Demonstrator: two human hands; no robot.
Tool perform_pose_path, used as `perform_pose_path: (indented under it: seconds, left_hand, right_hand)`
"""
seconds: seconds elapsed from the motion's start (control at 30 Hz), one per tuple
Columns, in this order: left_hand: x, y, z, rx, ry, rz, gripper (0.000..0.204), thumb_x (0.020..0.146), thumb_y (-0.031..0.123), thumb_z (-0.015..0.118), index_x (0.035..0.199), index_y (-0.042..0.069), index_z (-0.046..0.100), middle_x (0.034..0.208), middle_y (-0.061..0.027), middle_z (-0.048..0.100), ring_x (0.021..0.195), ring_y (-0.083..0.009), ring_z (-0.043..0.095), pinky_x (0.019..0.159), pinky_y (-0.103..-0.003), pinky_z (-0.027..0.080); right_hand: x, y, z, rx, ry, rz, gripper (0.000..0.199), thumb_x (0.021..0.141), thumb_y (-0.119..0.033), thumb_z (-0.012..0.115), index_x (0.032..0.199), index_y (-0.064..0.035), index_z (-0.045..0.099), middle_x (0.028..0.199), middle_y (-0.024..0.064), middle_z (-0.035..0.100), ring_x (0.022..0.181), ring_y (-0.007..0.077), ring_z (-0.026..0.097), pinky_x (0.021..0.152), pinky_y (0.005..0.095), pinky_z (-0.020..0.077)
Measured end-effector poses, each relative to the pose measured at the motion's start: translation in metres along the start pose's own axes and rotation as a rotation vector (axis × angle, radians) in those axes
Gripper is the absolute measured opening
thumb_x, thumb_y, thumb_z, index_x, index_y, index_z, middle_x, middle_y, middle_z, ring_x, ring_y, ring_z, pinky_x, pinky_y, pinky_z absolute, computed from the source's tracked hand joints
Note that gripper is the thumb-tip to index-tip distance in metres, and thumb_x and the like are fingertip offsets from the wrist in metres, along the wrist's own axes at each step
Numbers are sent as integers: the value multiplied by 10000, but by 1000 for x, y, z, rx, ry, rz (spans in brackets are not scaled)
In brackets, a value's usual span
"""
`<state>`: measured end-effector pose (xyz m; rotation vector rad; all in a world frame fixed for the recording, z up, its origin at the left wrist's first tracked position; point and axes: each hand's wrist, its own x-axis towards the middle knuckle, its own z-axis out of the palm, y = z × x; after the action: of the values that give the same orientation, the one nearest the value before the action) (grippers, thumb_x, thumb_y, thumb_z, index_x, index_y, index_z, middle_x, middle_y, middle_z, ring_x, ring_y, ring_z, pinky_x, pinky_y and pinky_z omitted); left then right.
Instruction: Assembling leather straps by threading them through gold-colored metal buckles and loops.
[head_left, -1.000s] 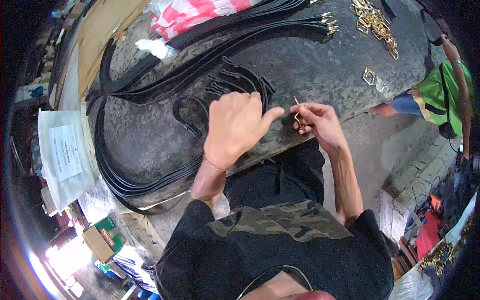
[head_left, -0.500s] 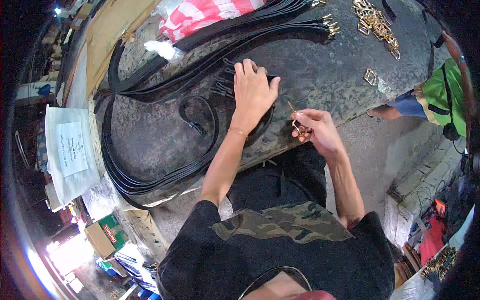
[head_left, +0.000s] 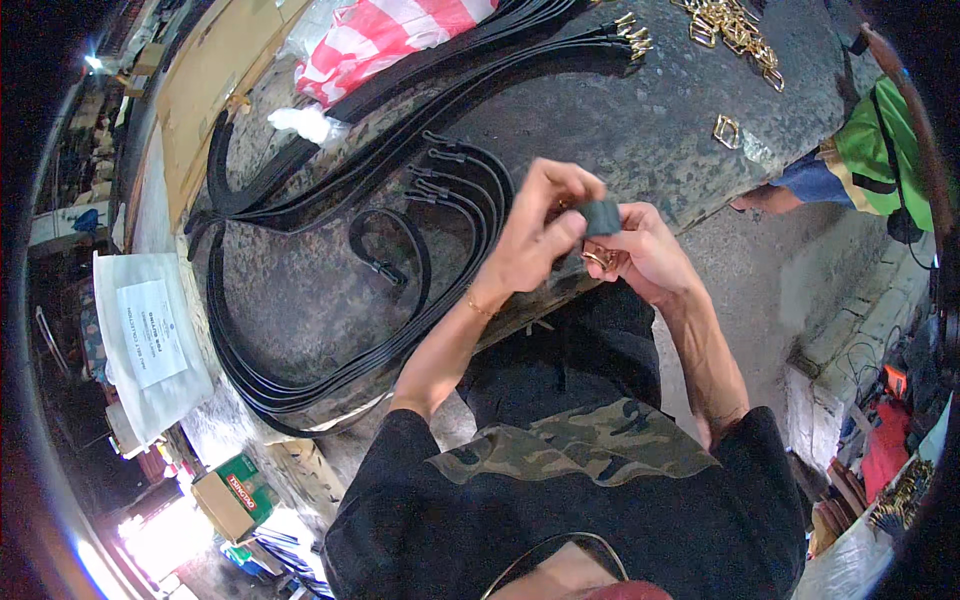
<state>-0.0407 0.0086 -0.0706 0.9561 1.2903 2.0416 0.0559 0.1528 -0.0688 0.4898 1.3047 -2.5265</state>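
My left hand (head_left: 535, 230) pinches the dark end of a black strap (head_left: 601, 215) between thumb and fingers, just above the table's near edge. My right hand (head_left: 645, 255) is pressed against it and holds a small gold buckle (head_left: 598, 259) under the strap end. Both hands meet in front of my chest. Several long black straps (head_left: 300, 370) lie looped on the dark stone table (head_left: 640, 120) to the left of my hands, some with ends fanned out near my left hand.
A heap of gold buckles (head_left: 735, 25) lies at the table's far right, one loose buckle (head_left: 727, 131) nearer. A red-and-white striped bag (head_left: 380, 35) and cardboard (head_left: 215, 70) sit at the back left. A person in green (head_left: 880, 150) is at the right.
My left hand left the straps on the table, drew back toward me with a strap end, and joined my right hand, which kept the buckle.
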Motion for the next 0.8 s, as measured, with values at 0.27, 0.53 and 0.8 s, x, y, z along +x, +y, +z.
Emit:
perform_pose_path:
  seconds: [0.27,0.53,0.8]
  left_hand:
    - [-5,-12,9,136,20,34,362,777,140,752,1078,22,588,1158,-112,505,1036,-165,505,887,-310,423]
    - [-3,-3,7,206,-14,8,441,664,88,841,1045,4,635,1093,-90,546,1006,-171,560,867,-287,464]
    - [-1,-11,-2,392,-159,139,405,647,97,844,1004,15,673,1145,-119,564,993,-189,577,859,-319,473]
  right_hand:
    - [2,-13,-23,-168,-23,-15,98,818,-65,643,908,-39,670,697,18,650,598,70,613,514,183,458]
    - [9,-35,-45,-597,-137,27,105,821,-56,592,856,-22,685,670,-2,641,596,47,582,525,188,432]
    - [12,-28,-42,-486,-279,-54,93,846,-136,660,848,-49,692,681,-24,636,592,34,566,531,188,430]
